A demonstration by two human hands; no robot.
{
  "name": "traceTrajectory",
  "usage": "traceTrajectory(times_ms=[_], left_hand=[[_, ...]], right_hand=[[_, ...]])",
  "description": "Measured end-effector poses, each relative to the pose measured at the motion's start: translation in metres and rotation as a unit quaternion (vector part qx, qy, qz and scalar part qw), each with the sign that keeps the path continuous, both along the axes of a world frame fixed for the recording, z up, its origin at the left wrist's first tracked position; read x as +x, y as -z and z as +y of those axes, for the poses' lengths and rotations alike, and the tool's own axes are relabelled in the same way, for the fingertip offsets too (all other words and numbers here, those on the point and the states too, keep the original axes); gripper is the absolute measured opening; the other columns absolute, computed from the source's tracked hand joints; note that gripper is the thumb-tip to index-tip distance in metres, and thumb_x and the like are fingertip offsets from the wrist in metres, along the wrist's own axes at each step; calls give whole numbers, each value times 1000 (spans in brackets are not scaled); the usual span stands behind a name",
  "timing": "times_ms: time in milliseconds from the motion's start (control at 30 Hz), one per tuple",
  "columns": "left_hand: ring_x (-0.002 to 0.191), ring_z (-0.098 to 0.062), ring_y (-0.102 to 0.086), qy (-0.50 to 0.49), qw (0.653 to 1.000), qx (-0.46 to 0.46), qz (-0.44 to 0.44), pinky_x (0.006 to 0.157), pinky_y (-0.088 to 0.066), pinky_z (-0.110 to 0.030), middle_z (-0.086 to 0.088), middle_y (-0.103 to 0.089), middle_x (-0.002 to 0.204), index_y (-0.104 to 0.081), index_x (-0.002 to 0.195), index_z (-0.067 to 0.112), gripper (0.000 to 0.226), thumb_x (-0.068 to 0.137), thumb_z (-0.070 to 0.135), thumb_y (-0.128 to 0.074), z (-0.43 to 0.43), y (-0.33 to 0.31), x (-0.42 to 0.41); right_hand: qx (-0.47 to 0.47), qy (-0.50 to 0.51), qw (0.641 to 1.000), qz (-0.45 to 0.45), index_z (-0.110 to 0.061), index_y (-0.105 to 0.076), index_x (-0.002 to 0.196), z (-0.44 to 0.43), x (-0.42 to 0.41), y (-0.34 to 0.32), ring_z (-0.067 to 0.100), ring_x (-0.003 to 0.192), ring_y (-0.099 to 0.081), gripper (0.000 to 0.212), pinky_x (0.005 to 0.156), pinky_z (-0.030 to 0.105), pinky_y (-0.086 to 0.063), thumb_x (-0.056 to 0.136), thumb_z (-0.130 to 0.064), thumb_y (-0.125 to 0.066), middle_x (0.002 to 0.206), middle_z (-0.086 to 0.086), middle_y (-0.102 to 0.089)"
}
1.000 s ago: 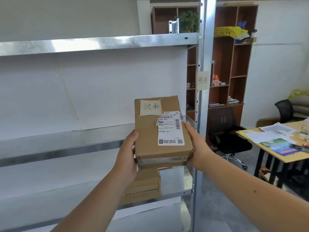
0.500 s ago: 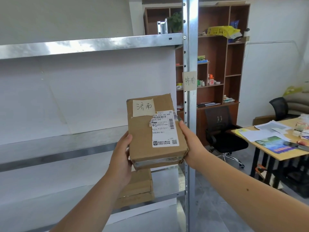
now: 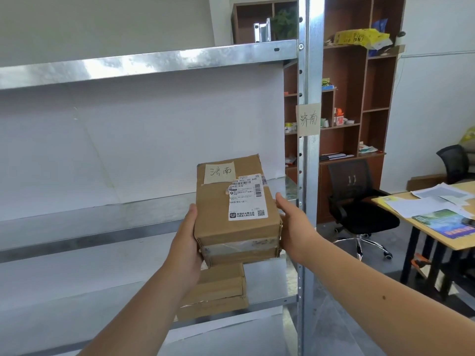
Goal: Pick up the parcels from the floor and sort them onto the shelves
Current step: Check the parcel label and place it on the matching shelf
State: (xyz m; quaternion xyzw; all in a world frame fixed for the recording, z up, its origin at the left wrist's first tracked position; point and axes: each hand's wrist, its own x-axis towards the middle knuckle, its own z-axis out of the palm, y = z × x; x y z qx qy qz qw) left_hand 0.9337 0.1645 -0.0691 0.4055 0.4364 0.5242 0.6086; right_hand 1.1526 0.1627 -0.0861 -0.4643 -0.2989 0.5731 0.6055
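Observation:
A brown cardboard parcel [image 3: 218, 214] with a white shipping label and a handwritten paper note is held in the air in front of the metal shelving. My left hand [image 3: 186, 242] presses its left side and my right hand [image 3: 293, 227] presses its right side. The parcel hovers level with the middle shelf [image 3: 102, 222], near its right end. A paper tag [image 3: 308, 119] with the same handwritten characters is stuck on the shelf's upright post [image 3: 309, 176]. A second cardboard parcel [image 3: 216, 294] lies on the lower shelf [image 3: 270, 281], partly hidden behind the held one and my left wrist.
The top shelf [image 3: 144, 62] runs above. Right of the post are a brown bookcase [image 3: 372, 98] with small items, a black office chair [image 3: 359, 201], and a wooden desk [image 3: 437, 235] with papers. Grey floor lies between the shelving and the desk.
The view has shifted so the post sits further left in the frame. The parcel stays gripped between both hands and has drifted slightly left, closer to the middle shelf.

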Motion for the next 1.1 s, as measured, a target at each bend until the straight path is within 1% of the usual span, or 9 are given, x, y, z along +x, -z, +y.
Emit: traceTrajectory(times_ms=[133, 233, 300, 500, 633, 767, 867, 933, 1100], left_hand=[[119, -22, -71, -8, 1000, -1, 10, 114, -47, -50, 4, -82, 117, -74, 127, 40, 69, 83, 83, -43, 5, -5, -4], [102, -11, -66, -59, 998, 13, 37, 110, -45, -48, 8, -77, 106, -72, 115, 43, 64, 92, 83, -28, 6, -12, -3], [96, -14, -60, -115, 990, 14, 83, 106, -43, -46, 5, -69, 109, -64, 111, 38, 64, 95, 81, -20, 7, -16, -4], [117, -21, -49, -186, 973, 45, 126, 112, -36, -42, 4, -56, 126, -56, 131, 35, 67, 102, 73, -9, 22, -18, -19], [121, -20, -45, -206, 970, 63, 112, 106, -34, -40, 6, -49, 132, -43, 145, 30, 65, 103, 72, -16, 29, -13, -28], [112, -23, -51, -208, 968, 64, 124, 93, -37, -37, -2, -52, 125, -33, 127, 25, 45, 105, 65, -35, 38, -11, -37], [110, -25, -57, -234, 960, 51, 144, 92, -43, -37, -5, -58, 123, -39, 125, 18, 40, 108, 54, -43, 52, -8, -44], [110, -25, -62, -247, 951, 80, 166, 93, -47, -37, -3, -62, 124, -50, 120, 20, 35, 107, 52, -46, 60, -4, -47], [117, -20, -69, -232, 949, 155, 146, 103, -55, -52, 5, -71, 125, -66, 120, 39, 80, 73, 99, -41, 58, 7, -50]], right_hand=[[8, -7, 1000, 9, -33, -73, 133, 3, -8, -7, 33, 123, -70, 44, 106, 56, -56, 102, -59, -56, 135, 2, -75], [25, -18, 1000, 8, -33, -71, 136, 6, -16, -12, 32, 125, -67, 43, 109, 57, -54, 105, -57, -53, 138, -1, -72], [31, -22, 999, 3, -31, -72, 133, 8, -21, -14, 33, 122, -67, 40, 105, 56, -56, 105, -54, -54, 135, 0, -72], [43, -11, 999, -32, -33, -70, 138, 12, -38, -11, 33, 121, -68, 38, 94, 50, -60, 103, -45, -63, 135, 3, -72], [27, 1, 1000, 5, -21, -69, 135, 16, -46, -8, 34, 116, -69, 37, 96, 50, -55, 100, -33, -69, 133, 7, -70], [2, -2, 1000, -28, -24, -67, 117, 16, -61, -5, 35, 115, -71, 27, 88, 49, -57, 93, -20, -78, 133, 10, -70], [19, -13, 999, -37, -23, -59, 111, 15, -77, -4, 36, 123, -68, 39, 89, 50, -61, 86, -8, -85, 132, 11, -69], [31, -14, 999, -36, -21, -55, 110, 13, -91, -5, 30, 115, -67, 45, 91, 52, -63, 83, -3, -87, 129, 10, -66], [-4, -25, 1000, -4, -20, -62, 113, 17, -119, -7, 24, 100, -65, 39, 73, 40, -64, 86, -3, -84, 116, 9, -66]])
